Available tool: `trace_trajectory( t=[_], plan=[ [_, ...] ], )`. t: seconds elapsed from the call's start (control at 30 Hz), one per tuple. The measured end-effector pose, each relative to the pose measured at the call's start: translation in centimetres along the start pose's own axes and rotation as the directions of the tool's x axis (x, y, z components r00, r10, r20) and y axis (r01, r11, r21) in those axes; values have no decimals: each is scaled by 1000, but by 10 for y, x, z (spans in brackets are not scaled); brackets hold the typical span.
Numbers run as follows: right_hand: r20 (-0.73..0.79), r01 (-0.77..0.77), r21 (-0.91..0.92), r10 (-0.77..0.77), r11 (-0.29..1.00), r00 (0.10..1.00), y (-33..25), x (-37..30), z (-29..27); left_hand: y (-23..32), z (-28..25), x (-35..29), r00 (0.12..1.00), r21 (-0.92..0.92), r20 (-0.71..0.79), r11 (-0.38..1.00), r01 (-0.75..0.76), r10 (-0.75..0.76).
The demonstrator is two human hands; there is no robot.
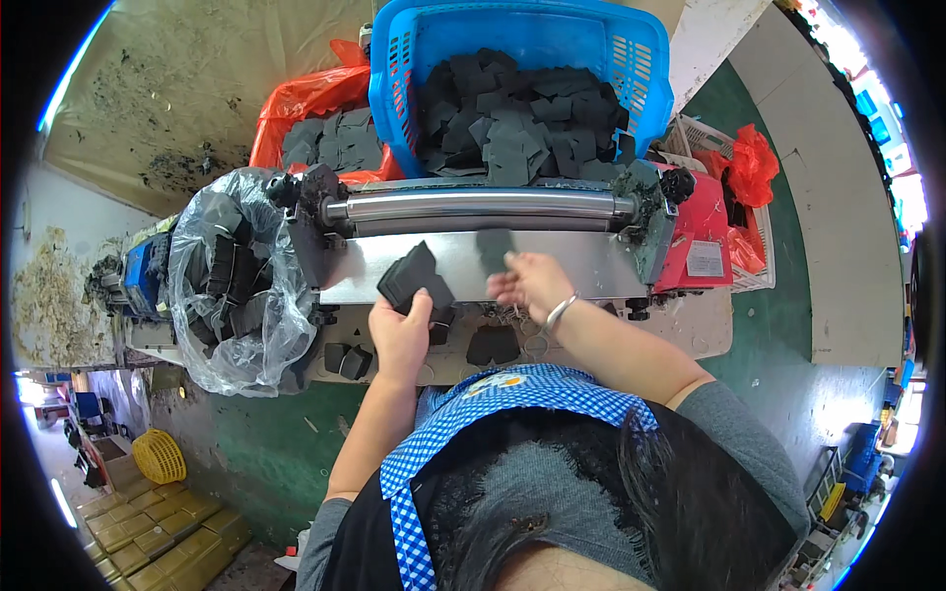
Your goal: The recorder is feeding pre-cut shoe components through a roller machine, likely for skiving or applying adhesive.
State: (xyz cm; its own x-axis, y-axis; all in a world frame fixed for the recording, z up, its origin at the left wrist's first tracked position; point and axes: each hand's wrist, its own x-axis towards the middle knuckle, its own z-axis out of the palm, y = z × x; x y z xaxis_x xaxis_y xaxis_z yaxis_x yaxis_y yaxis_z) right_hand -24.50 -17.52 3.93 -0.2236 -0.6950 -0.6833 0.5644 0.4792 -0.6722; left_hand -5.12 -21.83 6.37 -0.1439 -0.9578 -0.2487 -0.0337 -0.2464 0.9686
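My left hand (pixel 399 330) grips a fanned stack of flat black foam-like pieces (pixel 416 276) above the near edge of a steel feed plate (pixel 581 261). Over the middle of that plate, my right hand (pixel 532 284) pinches the near edge of a single black piece (pixel 495 248), which looks blurred. A bangle circles the right wrist. Just beyond the plate lies the shiny steel roller (pixel 483 205) of a machine, and the single piece is on its near side.
Behind the roller, a blue plastic basket (pixel 522 28) holds many black pieces, beside a red bag (pixel 301 98) of more. A clear plastic bag (pixel 187 325) of dark pieces hangs left. The red machine housing (pixel 702 227) stands right. Small stacks (pixel 493 345) lie along the near ledge.
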Motion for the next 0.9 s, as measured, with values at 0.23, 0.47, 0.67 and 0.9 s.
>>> trace_trajectory(
  t=[0.23, 0.47, 0.67, 0.9],
  plan=[
    [384, 566, -507, -418, 650, 824, 11, -27, 22, -2, 14, -2, 993, -326, 87, 940, 100, -76],
    [353, 303, -353, -174, 885, 919, 14, -18, 22, -7, 14, -2, 993, -365, 120, 930, 48, -4],
    [-49, 66, 32, -64, 997, 997, -19, 5, -5, -8, 6, 8, 991, -304, 14, 944, -126, 136],
    [407, 560, -452, -398, 694, 822, 4, -27, 27, -4, 25, -1, 993, -443, 92, 890, 108, -75]
  ],
)
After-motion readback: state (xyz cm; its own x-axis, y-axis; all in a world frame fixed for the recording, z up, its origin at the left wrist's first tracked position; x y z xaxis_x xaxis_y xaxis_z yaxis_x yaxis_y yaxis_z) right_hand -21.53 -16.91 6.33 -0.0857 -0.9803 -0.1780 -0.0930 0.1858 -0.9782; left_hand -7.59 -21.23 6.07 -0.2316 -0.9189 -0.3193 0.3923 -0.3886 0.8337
